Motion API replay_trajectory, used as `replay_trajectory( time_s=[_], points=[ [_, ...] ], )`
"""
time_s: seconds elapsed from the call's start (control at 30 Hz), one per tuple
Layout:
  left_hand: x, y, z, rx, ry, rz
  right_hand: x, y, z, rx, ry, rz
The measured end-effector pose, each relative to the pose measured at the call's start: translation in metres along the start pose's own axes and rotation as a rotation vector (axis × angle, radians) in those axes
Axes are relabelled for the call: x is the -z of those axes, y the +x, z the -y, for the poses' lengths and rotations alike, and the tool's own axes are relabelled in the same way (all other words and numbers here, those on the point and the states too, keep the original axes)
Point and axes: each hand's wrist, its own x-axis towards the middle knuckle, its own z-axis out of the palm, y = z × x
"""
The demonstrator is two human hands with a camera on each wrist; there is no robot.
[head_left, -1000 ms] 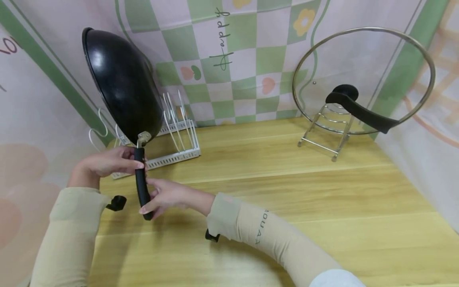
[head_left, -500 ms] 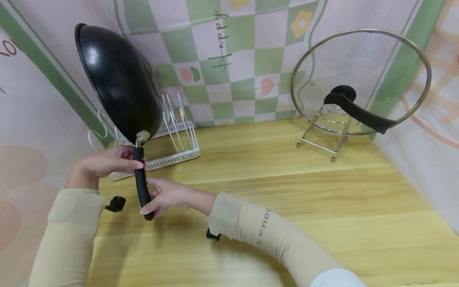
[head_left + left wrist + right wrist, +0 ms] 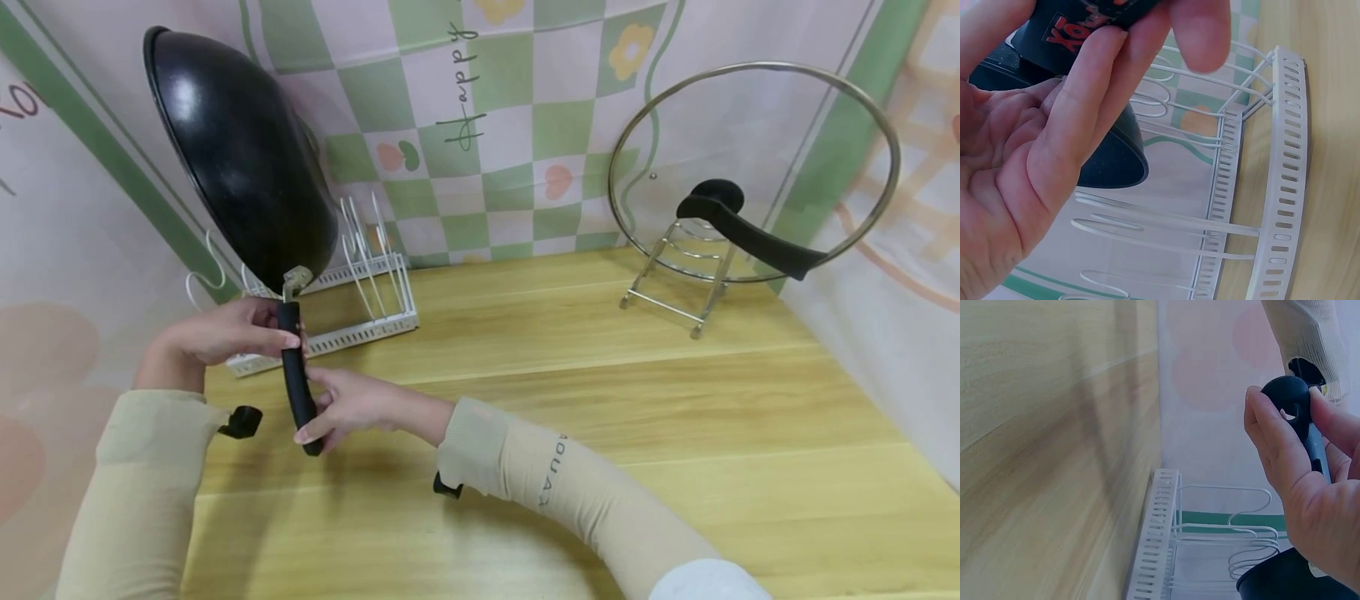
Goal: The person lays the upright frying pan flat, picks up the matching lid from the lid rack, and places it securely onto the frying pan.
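A black wok [image 3: 232,150] is held up on its side at the left of the head view, its dark outside turned toward me. My left hand [image 3: 232,333] grips the upper part of its black handle [image 3: 298,392], close to the metal joint. Lower down, the fingers and thumb of my right hand [image 3: 348,404] pinch the handle's end. Behind the wok a white wire rack [image 3: 367,332] stands on the table, partly hidden by it. Red lettering shows on the handle in the left wrist view. Whether the wok touches the rack I cannot tell.
At the right, a glass lid [image 3: 825,150] with a metal rim leans upright on a small metal stand [image 3: 667,310], its black handle [image 3: 765,242] facing me. The wooden table [image 3: 600,400] meets a patterned cloth [image 3: 510,142] at the back and sides.
The wok has risen and shifted a little to the left. Both hands have moved up slightly with its handle, keeping their grip. The lid and rack stay put.
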Motion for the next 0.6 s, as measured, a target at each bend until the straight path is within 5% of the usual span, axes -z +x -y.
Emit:
replay_trajectory(
  time_s=[0.3,0.6],
  points=[
    [-0.001,-0.0013,-0.0004,-0.029,0.0,-0.002,0.0005,-0.0023,0.0014,0.011,-0.001,-0.004],
    [-0.0042,-0.0007,-0.0058,0.009,0.011,-0.054,0.004,-0.0006,0.0002,0.009,0.001,-0.009]
  ],
)
